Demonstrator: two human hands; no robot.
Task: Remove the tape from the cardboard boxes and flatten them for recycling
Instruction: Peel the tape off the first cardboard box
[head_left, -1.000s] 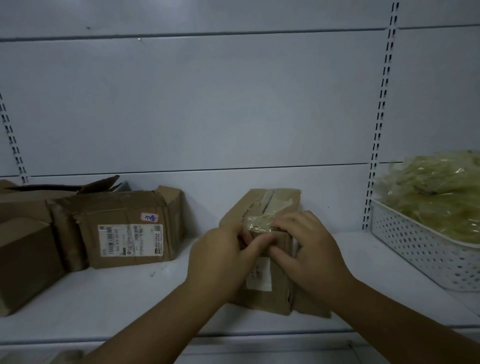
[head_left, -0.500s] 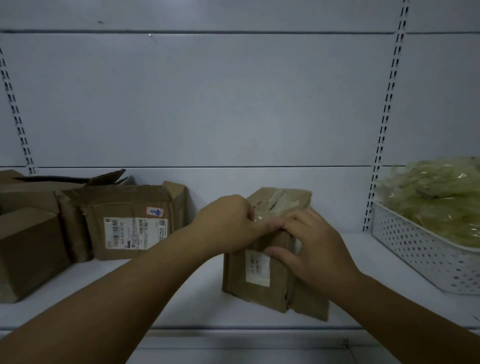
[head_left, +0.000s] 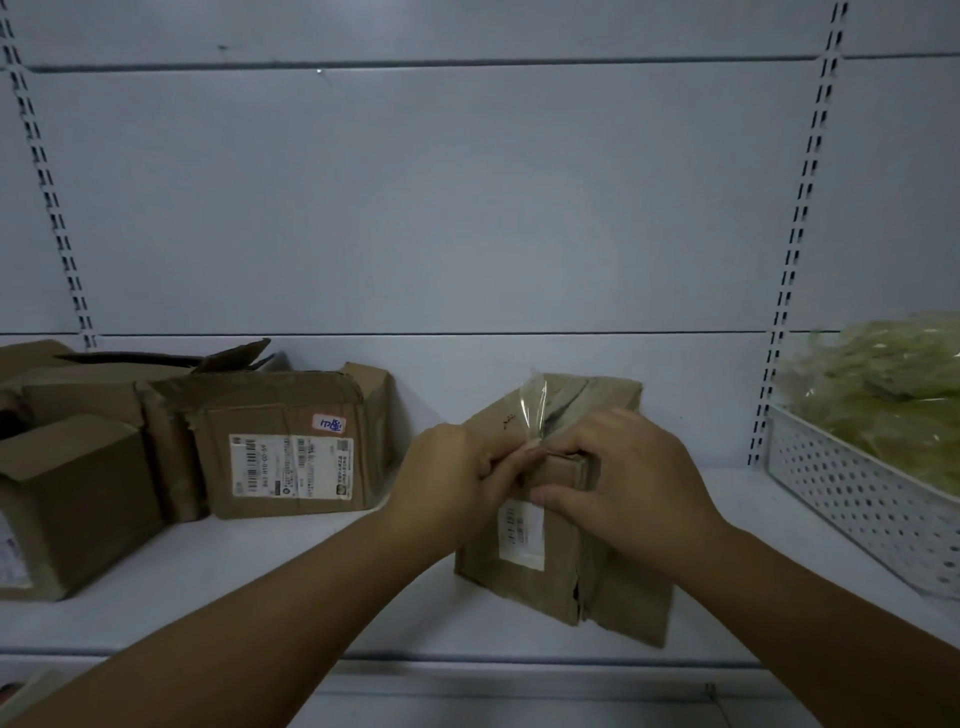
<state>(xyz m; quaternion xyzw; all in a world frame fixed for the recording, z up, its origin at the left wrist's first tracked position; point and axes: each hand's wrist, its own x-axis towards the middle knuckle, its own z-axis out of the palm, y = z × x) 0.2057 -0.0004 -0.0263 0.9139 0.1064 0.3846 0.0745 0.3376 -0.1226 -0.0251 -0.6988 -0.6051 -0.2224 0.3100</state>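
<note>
Tape (head_left: 532, 410) — a clear strip — is standing up off the top of the small cardboard box (head_left: 550, 566), which is sitting centre-right on the white shelf (head_left: 311, 587). The left hand (head_left: 452, 483) is pinching the strip's lower end in its grip; the right hand (head_left: 623, 483) is curling its grip over the box's near top edge. More boxes (head_left: 291, 441) are sitting at left, a white basket (head_left: 857, 509) at right.

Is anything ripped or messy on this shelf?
The small brown cardboard box gripped by the right hand has a split low on its front corner. A strip of clear tape, pinched by the left hand, stands up loose off its top. The labelled brown box at left looks crumpled.
</note>
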